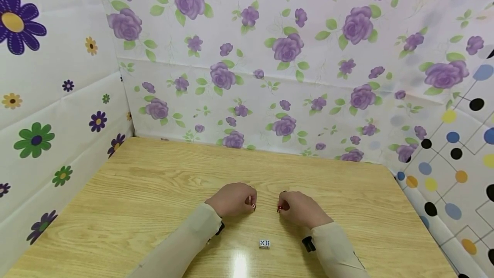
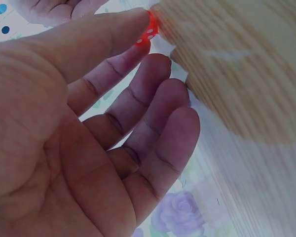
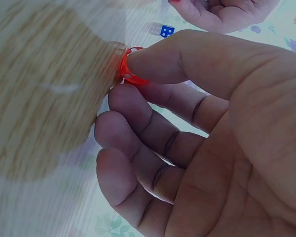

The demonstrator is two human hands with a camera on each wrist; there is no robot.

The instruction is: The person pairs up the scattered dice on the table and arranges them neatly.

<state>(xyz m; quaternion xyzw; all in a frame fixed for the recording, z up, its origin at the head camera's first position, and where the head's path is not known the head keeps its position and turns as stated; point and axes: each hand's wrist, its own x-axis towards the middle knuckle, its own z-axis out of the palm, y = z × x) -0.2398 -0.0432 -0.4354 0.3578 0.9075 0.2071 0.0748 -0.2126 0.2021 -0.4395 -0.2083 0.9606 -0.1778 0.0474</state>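
My left hand (image 1: 234,200) is low over the wooden table, pinching a red die with white dots (image 2: 147,34) between thumb and index finger. Facing it across a small gap, my right hand (image 1: 302,209) pinches another red die (image 3: 132,69) between thumb and index fingertip, close to the tabletop. The other fingers of both hands are loosely bent. A blue die with white dots (image 3: 166,31) lies on the table near the left hand in the right wrist view. Two white dice with dark dots (image 1: 264,243) sit side by side, nearer to me than the hands.
The wooden table (image 1: 162,183) runs back to a flowered cloth wall (image 1: 254,98). Patterned cloth sheets also stand along its left and right sides. Dark bands (image 1: 308,243) are on both wrists, and light reflects off the table's front part.
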